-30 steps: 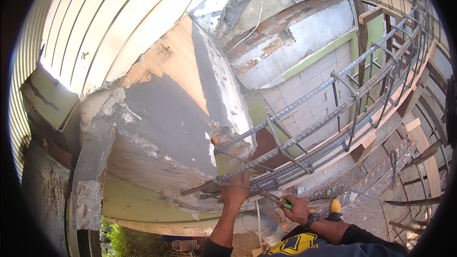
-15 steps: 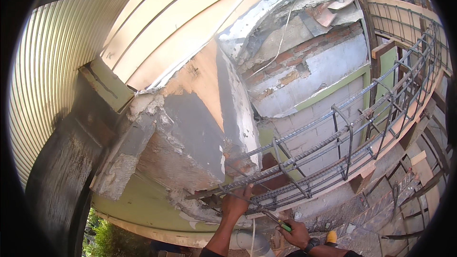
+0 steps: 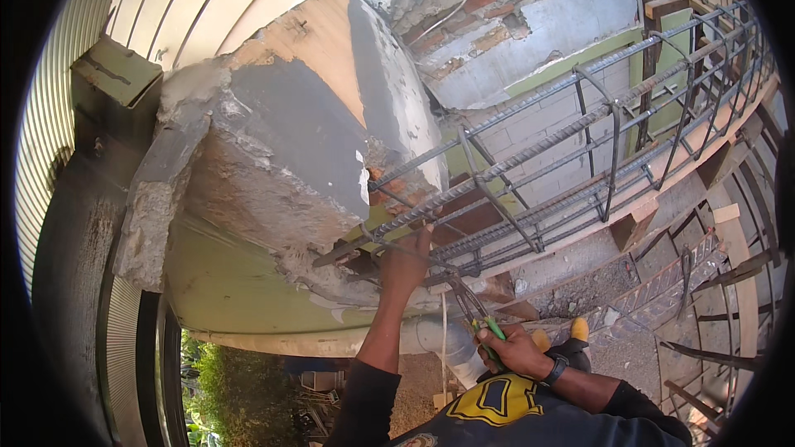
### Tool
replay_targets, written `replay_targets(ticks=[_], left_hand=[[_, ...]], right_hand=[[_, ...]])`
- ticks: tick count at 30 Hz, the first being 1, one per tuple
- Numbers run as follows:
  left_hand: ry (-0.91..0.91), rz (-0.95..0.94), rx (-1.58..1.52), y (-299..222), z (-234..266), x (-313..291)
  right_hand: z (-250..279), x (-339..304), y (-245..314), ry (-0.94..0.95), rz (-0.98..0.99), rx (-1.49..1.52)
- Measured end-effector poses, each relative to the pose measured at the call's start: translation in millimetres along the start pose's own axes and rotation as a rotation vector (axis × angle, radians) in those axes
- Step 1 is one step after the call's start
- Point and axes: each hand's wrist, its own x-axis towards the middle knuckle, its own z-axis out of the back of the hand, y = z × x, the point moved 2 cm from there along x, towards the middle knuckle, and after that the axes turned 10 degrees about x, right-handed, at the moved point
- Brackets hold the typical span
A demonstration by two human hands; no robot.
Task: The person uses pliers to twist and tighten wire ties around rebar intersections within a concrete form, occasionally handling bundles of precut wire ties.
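Note:
A long cage of ribbed rebar (image 3: 530, 161) with bent steel stirrups runs from the broken masonry on the left to the far right. My left hand (image 3: 406, 263) reaches up at the cage's left end, its fingers closed among the bars and partly hidden by them. Lower right, my right hand (image 3: 520, 351) grips green-handled pincers (image 3: 469, 298). Their jaws point up at a thin bent rod by the lower bars, just right of my left hand. Whether the jaws touch it I cannot tell. The two handles stand slightly apart.
Broken concrete and plaster (image 3: 281, 141) jut out left of the cage. A wooden formwork board (image 3: 662, 190) runs along its underside. Below right are a rubble-strewn ledge (image 3: 580, 290) and several timber props. A grey pipe (image 3: 431, 335) and yellow-toed boots (image 3: 579, 329) show below.
The view has tilted downward, showing more of my body and the ground. The pincers now point more steeply upward and their handles are spread wider. My left hand stays at the cage's end.

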Motion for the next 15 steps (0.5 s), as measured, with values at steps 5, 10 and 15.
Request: replay_targets(ticks=[5,10,15], left_hand=[[0.06,0.032,0.058,11,10,-7],[-0.038,0.04,-0.099,-1,14,-3],[0.035,0.132,-0.114,7,9,-1]], right_hand=[[-15,1,-1,0.132,-0.158,0.224],[-17,-1,-11,0.26,-0.249,0.483],[-25,-2,-19,0.505,-0.532,0.922]])
